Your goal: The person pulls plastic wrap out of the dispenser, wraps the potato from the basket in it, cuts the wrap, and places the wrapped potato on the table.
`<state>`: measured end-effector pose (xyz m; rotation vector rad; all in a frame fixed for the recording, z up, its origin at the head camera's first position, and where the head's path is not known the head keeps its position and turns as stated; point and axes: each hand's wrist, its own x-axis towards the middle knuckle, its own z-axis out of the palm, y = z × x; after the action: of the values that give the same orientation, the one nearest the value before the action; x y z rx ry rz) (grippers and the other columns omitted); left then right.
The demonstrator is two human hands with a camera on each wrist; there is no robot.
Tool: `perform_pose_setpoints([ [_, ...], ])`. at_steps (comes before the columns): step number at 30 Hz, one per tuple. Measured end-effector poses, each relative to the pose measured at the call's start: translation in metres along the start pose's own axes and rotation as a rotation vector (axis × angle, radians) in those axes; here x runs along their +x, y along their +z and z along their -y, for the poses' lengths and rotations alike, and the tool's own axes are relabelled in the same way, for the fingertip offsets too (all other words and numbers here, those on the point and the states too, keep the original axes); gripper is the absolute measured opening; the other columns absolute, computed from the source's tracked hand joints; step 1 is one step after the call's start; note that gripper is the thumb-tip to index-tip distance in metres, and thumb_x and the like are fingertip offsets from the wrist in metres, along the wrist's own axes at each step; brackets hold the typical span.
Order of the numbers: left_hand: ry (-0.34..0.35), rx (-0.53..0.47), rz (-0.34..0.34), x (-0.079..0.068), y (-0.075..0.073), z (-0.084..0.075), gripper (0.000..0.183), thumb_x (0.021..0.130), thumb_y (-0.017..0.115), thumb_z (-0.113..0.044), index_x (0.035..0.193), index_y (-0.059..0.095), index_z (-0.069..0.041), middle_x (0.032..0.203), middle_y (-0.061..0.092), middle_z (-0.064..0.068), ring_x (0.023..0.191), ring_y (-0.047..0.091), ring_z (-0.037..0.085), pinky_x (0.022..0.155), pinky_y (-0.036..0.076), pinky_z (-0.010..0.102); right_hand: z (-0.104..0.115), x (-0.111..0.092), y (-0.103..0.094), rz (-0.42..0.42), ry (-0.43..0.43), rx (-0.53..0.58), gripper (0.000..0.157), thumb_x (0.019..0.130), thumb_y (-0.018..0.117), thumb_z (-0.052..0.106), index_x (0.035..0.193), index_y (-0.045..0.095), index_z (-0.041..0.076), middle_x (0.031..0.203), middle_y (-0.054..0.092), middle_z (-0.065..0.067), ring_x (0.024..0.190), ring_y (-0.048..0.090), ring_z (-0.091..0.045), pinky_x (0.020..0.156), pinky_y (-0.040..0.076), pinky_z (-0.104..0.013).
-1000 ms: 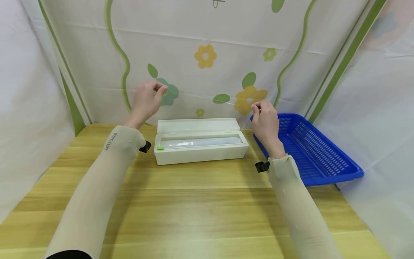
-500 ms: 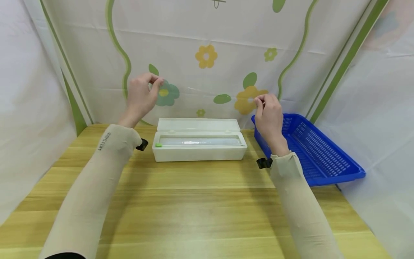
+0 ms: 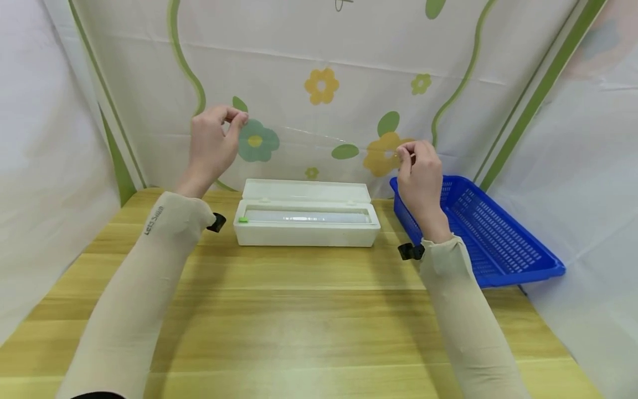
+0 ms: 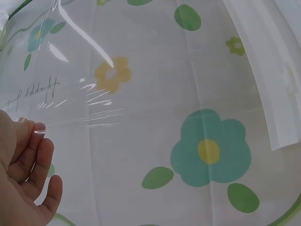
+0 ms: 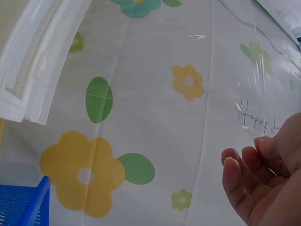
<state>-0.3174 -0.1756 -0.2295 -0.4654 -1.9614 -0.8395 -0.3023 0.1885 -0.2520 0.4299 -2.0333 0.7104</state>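
Clear cling film (image 4: pixel 101 113) is stretched in the air between my two hands, seen mostly by its glints. My left hand (image 3: pixel 211 138) pinches one corner of it between thumb and fingertips, up in front of the back curtain. My right hand (image 3: pixel 422 177) pinches the other corner, a little lower, beside the blue basket. Below and between them on the table sits a white cling film dispenser (image 3: pixel 309 236). Its lid (image 3: pixel 306 191) is tipped back, a roll (image 3: pixel 324 216) lies inside, and a green slide cutter (image 3: pixel 242 220) is at its left end.
A blue plastic basket (image 3: pixel 503 233) with perforated sides stands at the table's right edge. The wood-grain table (image 3: pixel 299 321) reaches toward me. White flowered curtain (image 3: pixel 279 72) closes off the back, with white sheets at both sides.
Both hands have risen and moved slightly apart, keeping their pinch on the cling film. The dispenser has turned a little and now stands nearly square to me.
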Motion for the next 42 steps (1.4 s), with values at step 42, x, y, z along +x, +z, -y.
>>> perform_pose_setpoints([
  [42, 0.054, -0.089, -0.134, -0.028, -0.041, -0.032, 0.015, 0.086, 0.061, -0.011, 0.080, 0.066, 0.002, 0.079, 0.065, 0.007, 0.074, 0.057, 0.018, 0.073, 0.042, 0.026, 0.028, 0.022, -0.016, -0.133, -0.204, 0.075, 0.026, 0.093, 0.047, 0.017, 0.085, 0.058, -0.006, 0.078, 0.050, -0.014, 0.068, 0.048, -0.022, 0.061, 0.038, -0.028],
])
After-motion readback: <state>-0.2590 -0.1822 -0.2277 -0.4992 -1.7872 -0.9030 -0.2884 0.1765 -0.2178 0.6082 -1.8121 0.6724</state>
